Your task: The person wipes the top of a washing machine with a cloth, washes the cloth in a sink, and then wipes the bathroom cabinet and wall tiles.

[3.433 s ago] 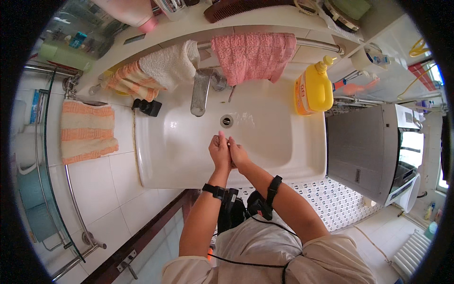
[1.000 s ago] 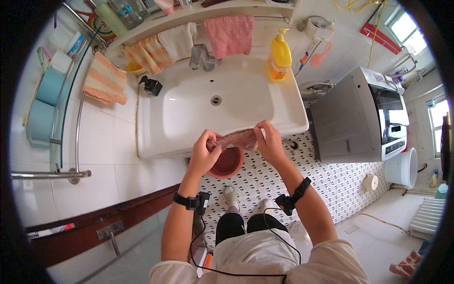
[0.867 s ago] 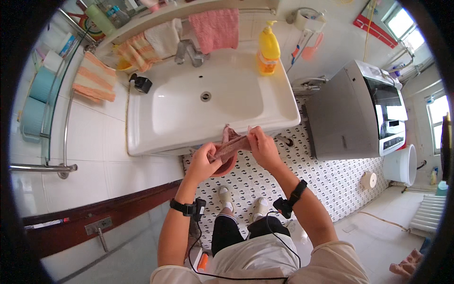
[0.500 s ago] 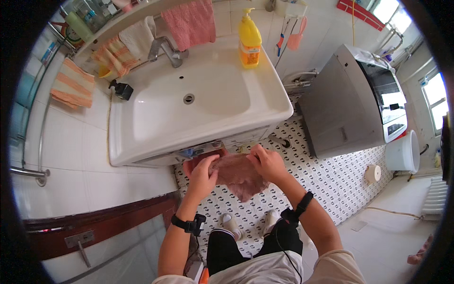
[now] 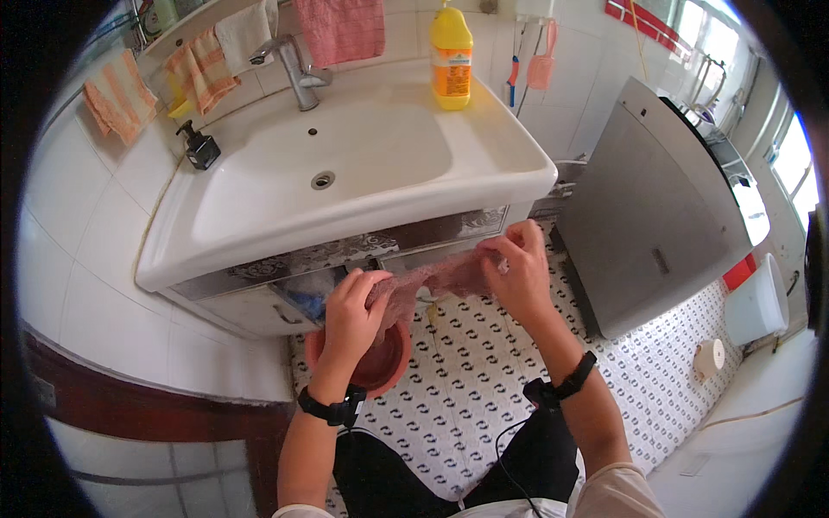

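A thin, wet-looking mauve-pink cloth (image 5: 442, 274) is stretched between my two hands in front of the sink cabinet. My left hand (image 5: 347, 318) is closed on one end, and part of the cloth hangs down beside it. At the other end, my right hand (image 5: 521, 269) pinches the cloth between thumb and fingers. A reddish-pink basin (image 5: 399, 364) stands on the floor below my left hand, which covers part of it along with my forearm. What lies inside the basin is mostly hidden.
Ahead is a white sink (image 5: 380, 173) with a chrome faucet (image 5: 302, 76), a yellow pump bottle (image 5: 452, 65) and a black soap dispenser (image 5: 199, 147). A cabinet door (image 5: 250, 309) hangs beneath it. The grey washing machine (image 5: 648, 211) and a white bucket (image 5: 757, 298) stand right.
My hands have moved apart, pulling the bunched cloth into a longer strip. My view has dropped and tilted, so the basin and cabinet front show more and my knees are bent.
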